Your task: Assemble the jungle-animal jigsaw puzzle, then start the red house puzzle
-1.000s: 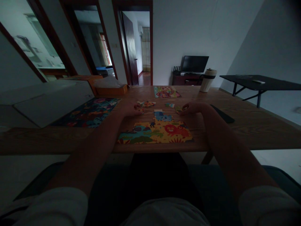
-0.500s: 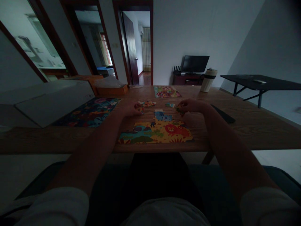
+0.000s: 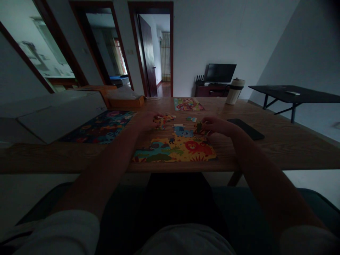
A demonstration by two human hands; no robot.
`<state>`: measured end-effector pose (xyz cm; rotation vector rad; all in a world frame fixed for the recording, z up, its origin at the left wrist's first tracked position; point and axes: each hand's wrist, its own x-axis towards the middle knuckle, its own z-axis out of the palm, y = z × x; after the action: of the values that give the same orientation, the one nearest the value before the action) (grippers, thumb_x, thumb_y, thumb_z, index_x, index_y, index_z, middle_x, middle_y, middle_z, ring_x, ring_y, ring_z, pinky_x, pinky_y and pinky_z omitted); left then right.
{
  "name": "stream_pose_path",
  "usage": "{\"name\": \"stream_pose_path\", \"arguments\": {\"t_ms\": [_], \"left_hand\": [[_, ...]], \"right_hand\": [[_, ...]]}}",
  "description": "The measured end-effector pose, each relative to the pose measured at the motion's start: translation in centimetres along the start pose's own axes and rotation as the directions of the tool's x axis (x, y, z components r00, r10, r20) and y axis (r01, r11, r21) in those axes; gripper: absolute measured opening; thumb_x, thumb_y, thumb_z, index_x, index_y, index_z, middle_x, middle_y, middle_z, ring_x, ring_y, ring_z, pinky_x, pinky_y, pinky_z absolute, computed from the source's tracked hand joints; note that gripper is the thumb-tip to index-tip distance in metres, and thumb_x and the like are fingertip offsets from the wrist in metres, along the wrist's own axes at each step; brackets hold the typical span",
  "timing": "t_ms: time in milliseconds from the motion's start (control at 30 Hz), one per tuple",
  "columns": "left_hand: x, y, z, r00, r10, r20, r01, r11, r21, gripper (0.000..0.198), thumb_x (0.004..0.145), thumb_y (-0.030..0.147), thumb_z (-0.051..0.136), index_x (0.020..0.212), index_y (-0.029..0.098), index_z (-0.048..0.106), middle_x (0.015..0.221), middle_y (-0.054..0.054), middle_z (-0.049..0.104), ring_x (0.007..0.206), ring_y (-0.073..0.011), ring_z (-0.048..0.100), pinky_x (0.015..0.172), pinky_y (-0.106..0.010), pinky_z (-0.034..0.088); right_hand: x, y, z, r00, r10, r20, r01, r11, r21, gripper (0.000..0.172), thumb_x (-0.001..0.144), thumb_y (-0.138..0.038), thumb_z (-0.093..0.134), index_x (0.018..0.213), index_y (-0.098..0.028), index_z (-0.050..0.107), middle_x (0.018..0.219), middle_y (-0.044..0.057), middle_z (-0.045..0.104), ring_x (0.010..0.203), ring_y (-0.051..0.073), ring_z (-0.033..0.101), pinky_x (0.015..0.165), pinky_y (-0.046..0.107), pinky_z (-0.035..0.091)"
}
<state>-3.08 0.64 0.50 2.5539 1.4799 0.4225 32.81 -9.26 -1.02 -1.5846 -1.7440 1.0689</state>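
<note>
A partly joined animal jigsaw puzzle [image 3: 180,150] lies flat near the table's front edge, a lion on its right part. Blue elephant pieces [image 3: 183,131] stand up from its top edge. My right hand [image 3: 214,125] pinches a dark green and orange puzzle piece [image 3: 199,127] close beside the elephant's right side. At the left, my left hand [image 3: 148,121] has its fingers closed on a yellowish puzzle piece [image 3: 159,124], next to a small group of loose pieces [image 3: 170,117]. Other loose pieces [image 3: 191,119] lie between my hands, farther back.
A dark-coloured picture puzzle [image 3: 101,126] lies at the left by a white box [image 3: 61,113]. Behind are a tissue box [image 3: 127,102] and a pink-green picture sheet [image 3: 189,104]. A black phone-like slab [image 3: 247,129] and a cream tumbler [image 3: 235,92] are at the right.
My right hand has brought its puzzle piece slightly left and down, toward the elephant pieces. My left hand has shifted only slightly, and the piece at its fingers shows more.
</note>
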Motion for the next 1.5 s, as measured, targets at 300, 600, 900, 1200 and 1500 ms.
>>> {"name": "stream_pose_path", "arguments": {"t_ms": [300, 600, 900, 1200, 1500], "left_hand": [[0.0, 0.4, -0.3, 1.000, 0.007, -0.021, -0.012, 0.974, -0.228, 0.046, 0.093, 0.030, 0.074, 0.138, 0.021, 0.072, 0.115, -0.008, 0.080, 0.099, -0.0220, 0.074, 0.090, -0.032, 0.057], [-0.2, 0.7, -0.4, 0.999, 0.009, -0.037, -0.017, 0.975, -0.219, 0.037, 0.093, 0.026, 0.076, 0.129, 0.024, 0.078, 0.110, -0.006, 0.081, 0.096, -0.0210, 0.074, 0.085, -0.028, 0.054], [-0.4, 1.1, -0.1, 0.999, 0.018, -0.031, -0.023, 0.982, -0.186, 0.037, 0.092, 0.026, 0.073, 0.129, 0.022, 0.078, 0.110, -0.007, 0.081, 0.095, -0.0204, 0.074, 0.086, -0.028, 0.054], [-0.5, 1.4, 0.0, 1.000, -0.003, -0.028, -0.002, 0.987, -0.163, 0.032, 0.093, 0.031, 0.072, 0.124, 0.023, 0.080, 0.105, -0.006, 0.081, 0.091, -0.0207, 0.073, 0.083, -0.028, 0.053], [-0.7, 1.7, -0.1, 1.000, 0.003, -0.023, -0.007, 0.986, -0.165, 0.033, 0.092, 0.029, 0.072, 0.124, 0.024, 0.079, 0.108, -0.005, 0.082, 0.092, -0.0195, 0.074, 0.081, -0.024, 0.053]], "right_hand": [[0.3, 0.0, -0.2, 0.999, -0.025, -0.043, 0.024, 1.000, -0.012, 0.021, 0.095, -0.041, 0.074, 0.103, -0.023, 0.068, 0.110, 0.012, 0.079, 0.095, 0.024, 0.075, 0.066, 0.028, 0.055], [1.4, 1.0, -0.1, 0.981, -0.181, -0.066, 0.174, 0.979, -0.101, 0.035, 0.093, -0.055, 0.072, 0.100, -0.021, 0.077, 0.099, 0.009, 0.077, 0.080, 0.020, 0.067, 0.069, 0.032, 0.052], [2.4, 1.6, 1.0, 0.985, -0.171, -0.037, 0.159, 0.963, -0.219, 0.024, 0.101, -0.042, 0.064, 0.100, -0.022, 0.078, 0.102, 0.008, 0.078, 0.089, 0.022, 0.068, 0.076, 0.031, 0.053], [2.6, 1.7, 0.9, 0.999, 0.039, -0.034, -0.043, 0.992, -0.119, 0.011, 0.094, -0.029, 0.072, 0.101, -0.022, 0.077, 0.110, 0.009, 0.078, 0.086, 0.021, 0.071, 0.072, 0.030, 0.058], [2.8, 1.4, 1.9, 0.993, -0.035, -0.112, 0.005, 0.967, -0.255, 0.014, 0.093, -0.029, 0.077, 0.104, -0.021, 0.073, 0.095, 0.007, 0.077, 0.075, 0.017, 0.069, 0.062, 0.025, 0.052]]}}
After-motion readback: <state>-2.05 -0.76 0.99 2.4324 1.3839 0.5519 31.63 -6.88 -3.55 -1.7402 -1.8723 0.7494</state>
